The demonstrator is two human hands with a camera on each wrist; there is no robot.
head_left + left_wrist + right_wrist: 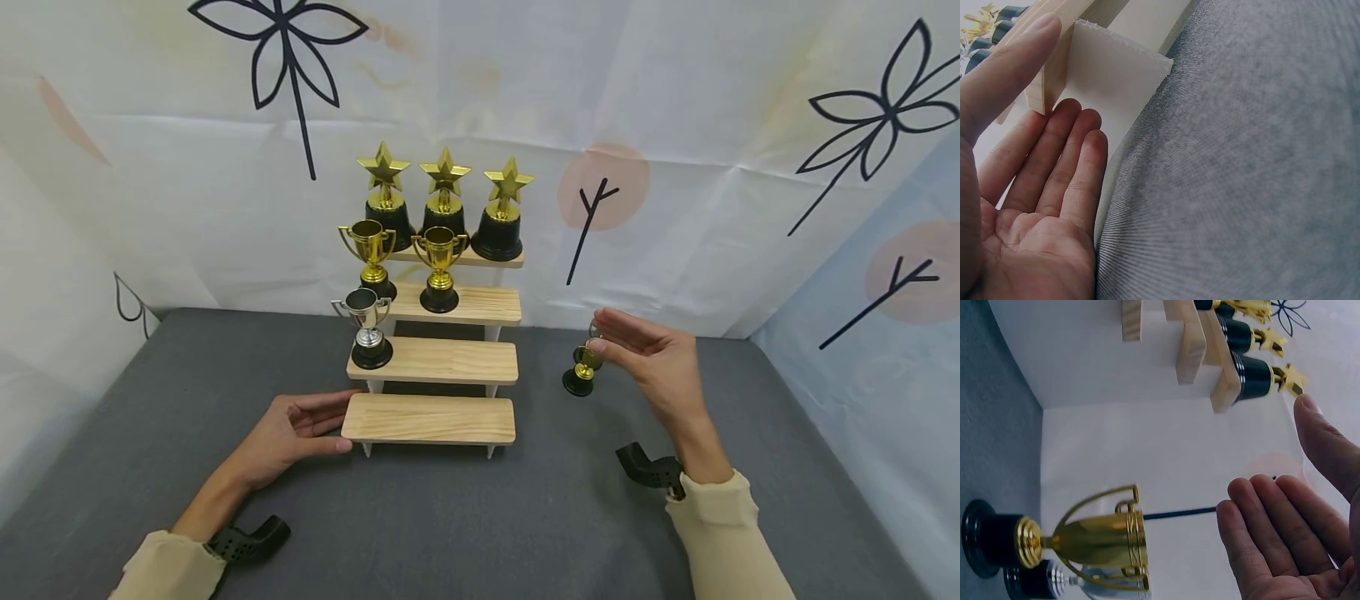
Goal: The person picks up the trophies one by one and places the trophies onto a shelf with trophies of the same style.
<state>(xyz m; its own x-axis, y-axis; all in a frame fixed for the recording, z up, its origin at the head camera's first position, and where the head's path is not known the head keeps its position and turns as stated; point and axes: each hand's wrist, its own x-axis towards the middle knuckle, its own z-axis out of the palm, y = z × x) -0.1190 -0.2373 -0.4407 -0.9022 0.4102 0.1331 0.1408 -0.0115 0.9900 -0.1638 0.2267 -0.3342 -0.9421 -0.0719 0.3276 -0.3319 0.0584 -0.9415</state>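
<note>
While the left hand (283,435) is positioned at the left end of the lowest shelf (427,419), its four fingers are straight and nearly side by side, with the thumb set apart from them; whether the fingertips press the wood cannot be told. The right hand (654,358) holds its four straight fingers together, thumb apart. A gold cup (1100,540) stands upright on the gray table (450,533), just beside the right fingertips and, in the right wrist view, separated from them by a gap. A silver cup (1029,582), partly hidden, stands near it. Above and beyond the left fingers, the ascending shelves carry another silver cup (371,337), then two gold cups (438,300), then three star trophies (444,218) on top.
</note>
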